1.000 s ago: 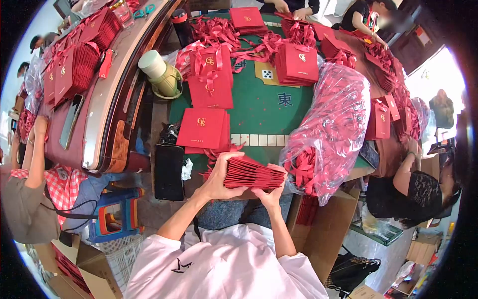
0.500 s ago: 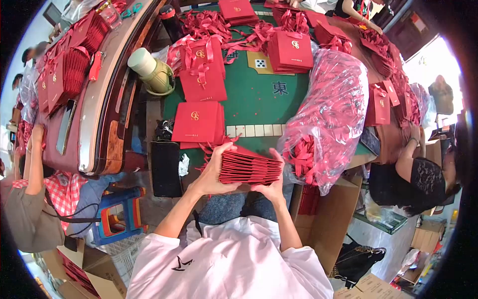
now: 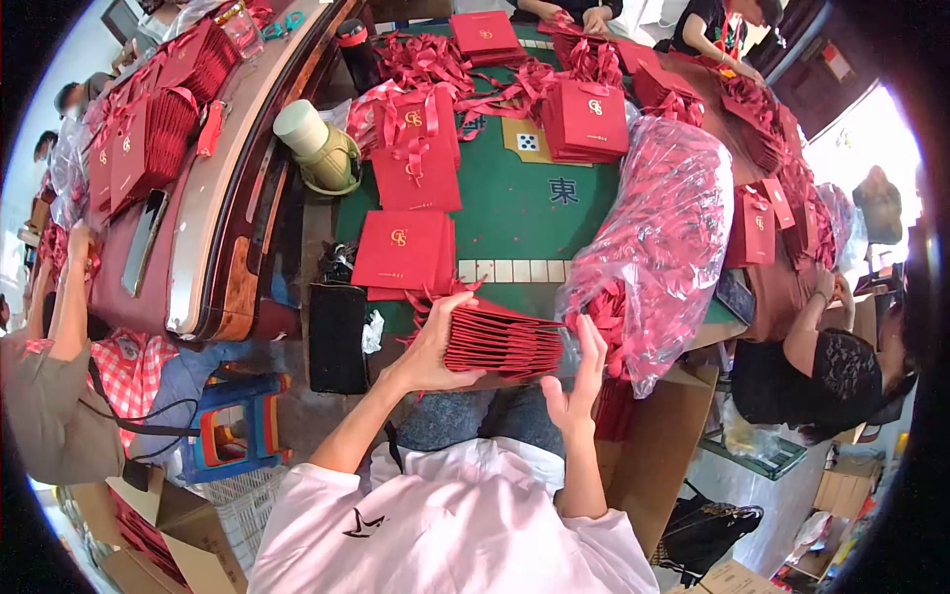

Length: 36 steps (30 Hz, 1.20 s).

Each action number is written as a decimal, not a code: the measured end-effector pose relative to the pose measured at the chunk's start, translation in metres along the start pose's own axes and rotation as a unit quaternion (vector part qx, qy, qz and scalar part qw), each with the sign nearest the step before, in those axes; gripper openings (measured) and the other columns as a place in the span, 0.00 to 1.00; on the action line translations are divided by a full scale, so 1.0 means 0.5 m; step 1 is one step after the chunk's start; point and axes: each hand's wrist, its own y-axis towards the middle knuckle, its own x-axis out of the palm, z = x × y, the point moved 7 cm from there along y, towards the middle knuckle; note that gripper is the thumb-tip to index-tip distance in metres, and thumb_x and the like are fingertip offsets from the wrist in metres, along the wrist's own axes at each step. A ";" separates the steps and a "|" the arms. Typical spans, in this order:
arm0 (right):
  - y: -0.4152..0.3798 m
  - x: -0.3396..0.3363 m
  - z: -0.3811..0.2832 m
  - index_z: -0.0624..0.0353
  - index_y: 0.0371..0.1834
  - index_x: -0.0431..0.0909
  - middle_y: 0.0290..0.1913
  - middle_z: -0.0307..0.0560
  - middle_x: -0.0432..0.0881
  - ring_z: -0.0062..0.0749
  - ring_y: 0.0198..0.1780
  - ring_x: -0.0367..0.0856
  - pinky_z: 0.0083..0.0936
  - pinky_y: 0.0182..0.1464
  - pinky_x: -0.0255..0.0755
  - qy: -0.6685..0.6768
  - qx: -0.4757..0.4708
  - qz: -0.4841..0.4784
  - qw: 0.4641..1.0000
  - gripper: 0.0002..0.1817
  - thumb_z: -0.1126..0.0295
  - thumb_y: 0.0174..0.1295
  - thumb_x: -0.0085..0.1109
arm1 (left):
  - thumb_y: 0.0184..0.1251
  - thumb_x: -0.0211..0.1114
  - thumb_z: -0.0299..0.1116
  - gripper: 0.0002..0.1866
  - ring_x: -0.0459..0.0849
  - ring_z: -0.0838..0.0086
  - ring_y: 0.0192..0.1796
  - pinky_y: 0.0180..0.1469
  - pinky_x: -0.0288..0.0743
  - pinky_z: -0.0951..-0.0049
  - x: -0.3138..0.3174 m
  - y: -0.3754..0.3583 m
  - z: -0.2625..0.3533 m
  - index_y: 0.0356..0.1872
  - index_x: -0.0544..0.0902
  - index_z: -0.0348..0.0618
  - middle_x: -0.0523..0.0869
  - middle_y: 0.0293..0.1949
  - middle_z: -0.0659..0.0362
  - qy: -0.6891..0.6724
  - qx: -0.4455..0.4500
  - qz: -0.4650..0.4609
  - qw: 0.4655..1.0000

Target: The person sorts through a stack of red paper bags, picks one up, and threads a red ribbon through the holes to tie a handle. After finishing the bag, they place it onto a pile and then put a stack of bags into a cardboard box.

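Observation:
A thick stack of folded red paper bags (image 3: 503,342) is held at the table's near edge, its layered edges facing me. My left hand (image 3: 432,346) is wrapped round the stack's left end. At the right end, my right hand (image 3: 580,381) is off the stack, its fingers stretched upward and the thumb apart. Just beyond my left hand lies a pile of red bags with gold lettering (image 3: 401,252). A clear plastic sack full of red ribbon handles (image 3: 658,238) lies right of the stack, close to my right hand.
The green table (image 3: 515,213) carries more red bags (image 3: 586,119), a row of white tiles (image 3: 515,270) and a green flask (image 3: 319,148). A black case (image 3: 337,337) lies at the near left. Co-workers sit left and right; others are across the table. An open carton (image 3: 665,445) stands below right.
My right hand has let go of the stack's right end and opened, moving slightly right. My left hand still holds the stack. The whole view has shifted a little.

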 end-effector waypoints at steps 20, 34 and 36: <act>0.042 0.039 -0.036 0.68 0.71 0.65 0.71 0.61 0.66 0.55 0.74 0.62 0.44 0.74 0.56 -0.061 0.012 -0.094 0.994 0.28 0.62 0.73 0.45 | 0.39 0.83 0.34 0.44 0.74 0.56 0.62 0.64 0.69 0.59 -0.007 0.004 -0.001 0.60 0.68 0.41 0.72 0.56 0.50 0.009 -0.051 -0.006 0.999; -0.029 0.055 0.098 0.62 0.60 0.69 0.57 0.47 0.76 0.33 0.58 0.77 0.30 0.63 0.70 0.071 0.094 -0.066 0.991 0.37 0.78 0.44 0.78 | 0.40 0.84 0.33 0.36 0.83 0.64 0.53 0.55 0.76 0.66 -0.023 -0.006 -0.003 0.51 0.72 0.43 0.80 0.49 0.54 0.029 -0.115 -0.010 0.993; -0.034 0.060 0.075 0.62 0.62 0.68 0.58 0.49 0.74 0.35 0.59 0.77 0.31 0.63 0.70 0.064 0.088 -0.076 0.991 0.39 0.78 0.44 0.78 | 0.39 0.84 0.32 0.36 0.82 0.65 0.52 0.55 0.76 0.67 -0.022 -0.017 -0.006 0.51 0.72 0.42 0.79 0.48 0.55 0.036 -0.085 -0.014 0.996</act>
